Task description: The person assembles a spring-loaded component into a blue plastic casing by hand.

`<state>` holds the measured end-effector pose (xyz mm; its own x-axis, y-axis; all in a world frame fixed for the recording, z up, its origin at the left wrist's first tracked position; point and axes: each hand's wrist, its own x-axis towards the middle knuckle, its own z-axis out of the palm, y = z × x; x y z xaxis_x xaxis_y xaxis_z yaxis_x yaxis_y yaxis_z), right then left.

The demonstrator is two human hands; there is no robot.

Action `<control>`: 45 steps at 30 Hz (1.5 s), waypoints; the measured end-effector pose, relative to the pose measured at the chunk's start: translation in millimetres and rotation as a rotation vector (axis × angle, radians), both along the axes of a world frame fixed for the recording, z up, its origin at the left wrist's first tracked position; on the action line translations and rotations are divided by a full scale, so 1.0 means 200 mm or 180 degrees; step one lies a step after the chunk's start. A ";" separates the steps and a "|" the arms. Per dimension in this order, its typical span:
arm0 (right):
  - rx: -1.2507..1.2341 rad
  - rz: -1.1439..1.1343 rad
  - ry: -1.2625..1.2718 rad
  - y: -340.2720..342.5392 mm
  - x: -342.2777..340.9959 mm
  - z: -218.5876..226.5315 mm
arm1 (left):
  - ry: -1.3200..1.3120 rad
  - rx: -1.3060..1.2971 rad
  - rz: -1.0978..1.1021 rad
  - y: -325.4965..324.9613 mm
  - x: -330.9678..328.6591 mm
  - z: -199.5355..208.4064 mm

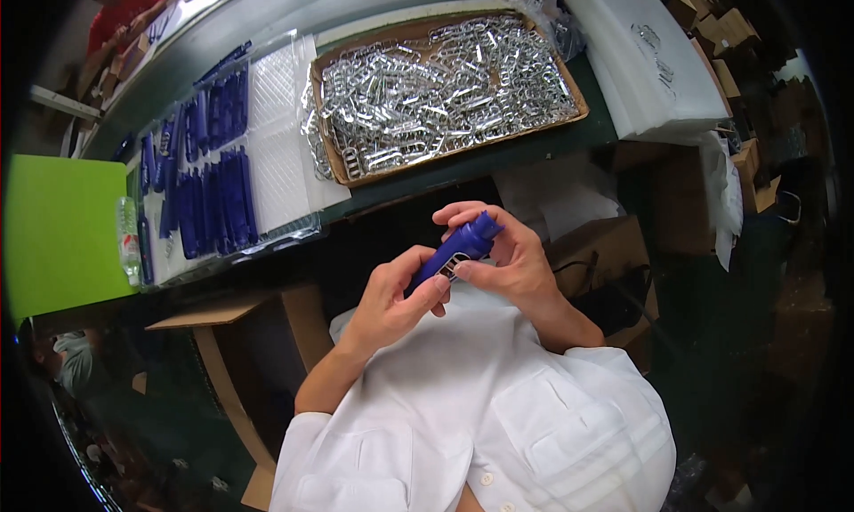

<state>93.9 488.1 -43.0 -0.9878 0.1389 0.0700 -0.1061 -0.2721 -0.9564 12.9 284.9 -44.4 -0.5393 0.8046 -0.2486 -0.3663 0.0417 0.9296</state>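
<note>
In front of my white shirt I hold a dark blue plastic tube-shaped part [464,241], tilted with its narrower stepped end up and to the right. My left hand [391,298] grips its lower end between thumb and fingers. Around the upper part curl the fingers of my right hand [520,261]. A small shiny slotted metal piece [454,265] lies against the tube's side, with both thumbs beside it. Beyond my hands, on the bench, a shallow cardboard tray [583,112] holds a heap of similar-looking silvery metal pieces [418,94].
Several blue parts [213,196] lie in rows on the bench at left, near a clear plastic bottle [127,236] and a green board [62,236]. White foam sheets [640,58] stand at right. Open cardboard boxes [307,321] flank me below. A person in red [129,14] is far left.
</note>
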 end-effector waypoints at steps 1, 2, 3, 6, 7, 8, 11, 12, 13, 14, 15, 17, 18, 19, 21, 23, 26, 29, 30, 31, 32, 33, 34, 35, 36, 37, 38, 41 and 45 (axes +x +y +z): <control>-0.0228 0.0087 0.0014 -0.01 0.02 0.02 | -0.0080 0.0059 0.0011 -0.01 0.02 0.00; -0.0241 0.0092 0.0232 -0.03 0.02 0.02 | -0.0083 0.0117 0.0045 0.00 0.05 0.00; -0.0410 0.0137 -0.0009 -0.05 0.05 0.05 | -0.0080 0.0090 0.0013 0.00 0.08 0.01; -0.0605 0.0214 -0.0284 -0.12 0.15 0.07 | -0.0098 0.0092 0.0001 0.00 0.18 0.03; -0.0628 0.0210 -0.0342 -0.12 0.16 0.08 | -0.0103 0.0093 -0.0019 0.00 0.20 0.04; -0.0648 0.0224 -0.0398 -0.12 0.18 0.09 | -0.0064 0.0152 -0.0074 -0.01 0.21 0.01; -0.0675 0.0188 -0.0327 -0.10 0.23 0.07 | -0.0247 0.0201 -0.0224 -0.02 0.24 -0.01; -0.0600 0.0115 -0.0195 -0.10 0.25 0.05 | -0.0249 0.0194 -0.0229 -0.02 0.25 -0.03; -0.0547 0.0082 -0.0138 -0.11 0.25 0.02 | -0.0242 0.0273 -0.0242 -0.01 0.26 -0.04; -0.0487 0.0045 -0.0097 -0.11 0.25 -0.01 | -0.0243 0.0240 -0.0193 -0.01 0.27 -0.05; -0.0459 0.0023 -0.0176 -0.11 0.26 0.02 | -0.0215 0.0207 -0.0172 -0.01 0.28 -0.05; -0.0326 -0.0062 -0.0045 -0.14 0.26 0.01 | -0.0171 0.0189 -0.0157 -0.02 0.29 -0.04; -0.0180 -0.0136 -0.0025 -0.14 0.25 0.02 | -0.0180 0.0205 -0.0165 -0.01 0.28 -0.03; -0.0118 -0.0141 -0.0098 -0.14 0.24 0.02 | -0.0196 0.0158 -0.0074 -0.01 0.29 -0.01; -0.0077 -0.0248 -0.0132 -0.16 0.25 0.04 | -0.0106 0.0174 -0.0092 -0.01 0.29 0.01; 0.0109 -0.0335 0.0006 -0.16 0.24 0.07 | -0.0033 0.0125 -0.0118 0.00 0.28 0.04; 0.0492 -0.0490 -0.0031 -0.18 0.26 0.17 | 0.0043 0.0131 -0.0147 0.00 0.28 0.10; 0.0784 -0.0515 -0.0020 -0.18 0.25 0.15 | 0.0069 0.0207 -0.0107 0.01 0.27 0.08; 0.0797 -0.0578 -0.0008 -0.20 0.25 0.15 | 0.0097 0.0225 -0.0043 0.01 0.27 0.08; 0.0774 -0.0662 0.0037 -0.21 0.26 0.14 | 0.0113 0.0238 -0.0107 0.00 0.27 0.06; 0.0750 -0.0732 0.0093 -0.22 0.26 0.14 | 0.0009 0.0269 -0.0136 -0.01 0.26 0.05; 0.0774 -0.0710 0.0044 -0.23 0.26 0.16 | -0.0092 0.0293 -0.0185 -0.01 0.24 0.03; 0.0713 -0.0689 0.0020 -0.23 0.27 0.15 | -0.0118 0.0321 -0.0168 -0.01 0.24 0.01; 0.0544 -0.0693 -0.0040 -0.24 0.28 0.15 | -0.0093 0.0355 -0.0208 -0.01 0.23 -0.03; 0.0376 -0.0680 -0.0104 -0.25 0.28 0.17 | -0.0079 0.0392 -0.0232 -0.01 0.22 -0.06; 0.0429 -0.0569 -0.0141 -0.24 0.27 0.19 | -0.0091 0.0434 -0.0237 -0.01 0.20 -0.11; 0.0425 -0.0657 -0.0138 -0.22 0.27 0.19 | -0.0088 0.0431 -0.0325 0.01 0.19 -0.09; -0.0245 -0.0173 -0.0073 -0.21 0.29 0.16 | -0.0020 0.0547 -0.0142 -0.01 0.24 -0.02; -0.0276 -0.0087 -0.0312 -0.20 0.28 0.19 | 0.0270 0.0485 -0.0299 -0.02 0.23 0.02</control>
